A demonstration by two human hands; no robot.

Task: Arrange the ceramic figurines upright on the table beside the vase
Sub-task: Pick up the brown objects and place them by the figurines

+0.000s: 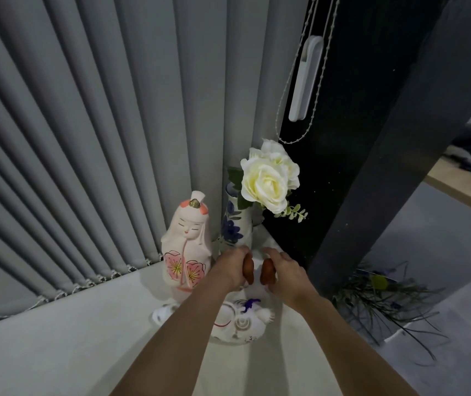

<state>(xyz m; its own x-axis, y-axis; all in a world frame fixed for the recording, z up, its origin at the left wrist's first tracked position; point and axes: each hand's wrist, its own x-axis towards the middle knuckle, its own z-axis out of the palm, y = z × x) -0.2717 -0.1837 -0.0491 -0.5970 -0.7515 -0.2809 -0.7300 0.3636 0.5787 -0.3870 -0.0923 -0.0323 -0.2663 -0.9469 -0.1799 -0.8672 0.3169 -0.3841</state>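
A tall pink-and-white doll figurine [186, 244] stands upright on the white table [71, 332], just left of a blue-flowered white vase [235, 224] holding cream roses [267, 181]. In front of the vase sits a white ceramic figurine [238, 320] with a purple mark, two brown ear-like parts [265, 271] on top and a small white piece at its left. My left hand [232, 267] grips the left brown part; my right hand [284, 267] grips the right one. Whether this figurine rests on the table is hidden by my arms.
Grey vertical blinds [100, 138] hang right behind the table's far edge. A dark pillar [371, 138] with a bead cord and white handle stands at the right. Dried stems [380, 304] lie lower right, beyond the table edge.
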